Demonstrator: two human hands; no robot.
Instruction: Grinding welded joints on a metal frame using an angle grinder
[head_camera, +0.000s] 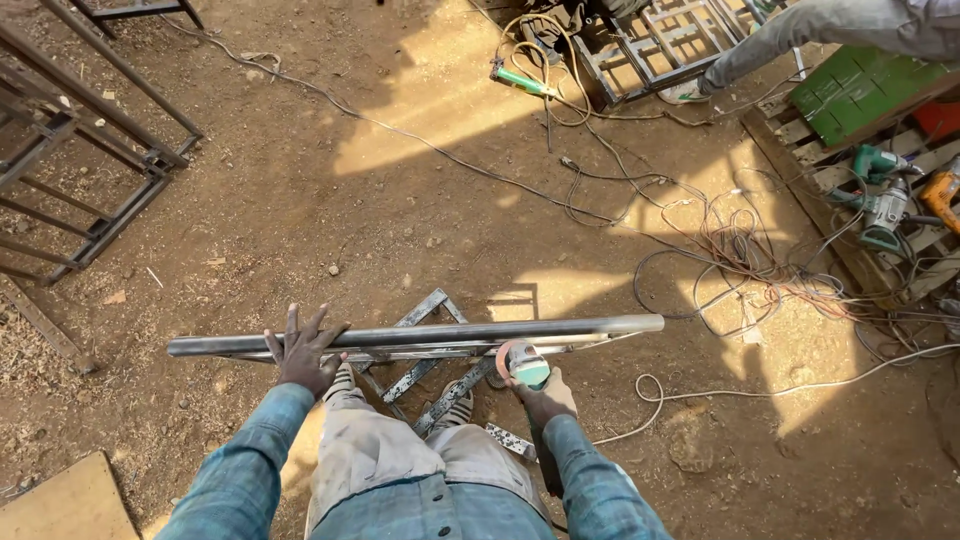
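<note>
At the far left, dark welded metal frames (90, 170) lie on the bare dirt ground (300, 200), and a tan board (65, 505) sits in the bottom left corner of the view.

Moving right, a long grey steel pipe (415, 336) runs level across the middle, its left end over the dirt and its right end open near the centre. The left hand (303, 350) rests on top of it near the left end, fingers spread flat and pressing down, not wrapped around. Beneath the pipe a flat ladder-like metal frame (430, 370) lies on the ground, and a striped shoe (342, 380) shows just beside that hand, on the frame.

Further right, the right hand (545, 398) is closed around the body of a green angle grinder (527, 368), whose disc (512, 358) meets the underside of the pipe. A pale cord (760, 390) trails from there across the dirt toward the right edge.

Upper centre, a green-handled tool (522, 82) lies among a tangle of cables (720, 240), next to another metal frame (660, 45) where another person's leg (800, 30) reaches in. At the far right, a wooden pallet (850, 230) carries green power tools (880, 195), an orange tool (942, 195) and a green panel (860, 90).
</note>
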